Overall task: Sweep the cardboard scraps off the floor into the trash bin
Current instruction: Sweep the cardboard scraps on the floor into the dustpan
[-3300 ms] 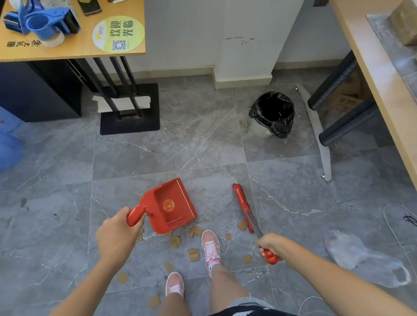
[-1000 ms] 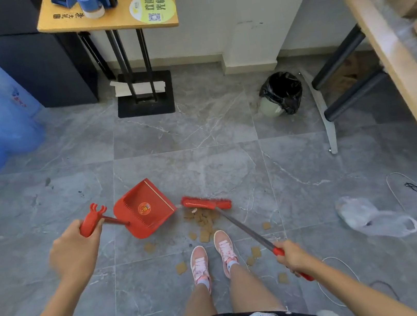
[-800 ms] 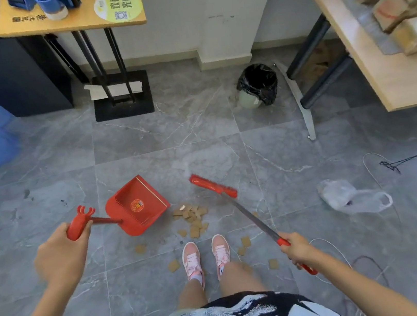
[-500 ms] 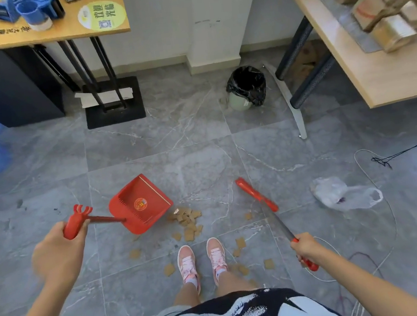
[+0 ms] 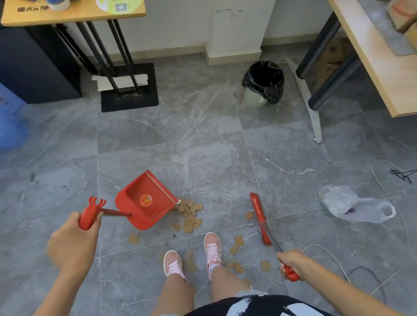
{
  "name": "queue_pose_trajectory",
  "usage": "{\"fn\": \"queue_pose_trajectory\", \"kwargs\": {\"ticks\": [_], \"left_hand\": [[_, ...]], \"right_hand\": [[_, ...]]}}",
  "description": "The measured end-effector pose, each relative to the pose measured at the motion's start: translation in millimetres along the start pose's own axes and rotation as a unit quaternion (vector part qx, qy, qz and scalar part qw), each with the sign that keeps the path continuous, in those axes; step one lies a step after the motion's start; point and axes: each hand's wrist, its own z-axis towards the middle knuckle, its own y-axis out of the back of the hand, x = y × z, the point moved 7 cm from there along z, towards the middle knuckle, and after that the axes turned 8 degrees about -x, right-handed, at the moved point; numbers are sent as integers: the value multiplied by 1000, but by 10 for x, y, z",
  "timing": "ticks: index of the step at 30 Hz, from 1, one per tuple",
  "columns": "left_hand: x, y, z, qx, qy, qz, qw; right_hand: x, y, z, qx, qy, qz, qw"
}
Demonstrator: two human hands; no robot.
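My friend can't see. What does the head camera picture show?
A person's left hand holds a red dustpan beside a pile of cardboard scraps; the right hand holds a red broom. A black-lined trash bin stands farther off.

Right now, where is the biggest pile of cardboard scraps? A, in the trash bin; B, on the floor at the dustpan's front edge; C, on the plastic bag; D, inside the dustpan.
B: the pile of cardboard scraps lies on the floor just off the front edge of the dustpan, whose tray looks empty.
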Motion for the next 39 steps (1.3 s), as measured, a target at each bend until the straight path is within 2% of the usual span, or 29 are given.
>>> {"fn": "queue_pose_trajectory", "kwargs": {"ticks": [8,20,24,30,39], "left_hand": [[462,76,81,-10,19,-6,1000],[1469,388,286,20,3,-68,997],[1687,467,265,31,-24,-88,995],[1805,469,177,51,-37,-85,994],[1539,392,-313,76,-94,-65,991]], "right_hand": [[94,-415,-296,5,19,-16,1000],[42,-1984,-958,-21,78,-86,993],[10,-2299,-1130,-17,88,-89,992],[-103,-2307,-1215,5,83,-59,995],[-441,-1772,-1273,22,86,29,996]]}}
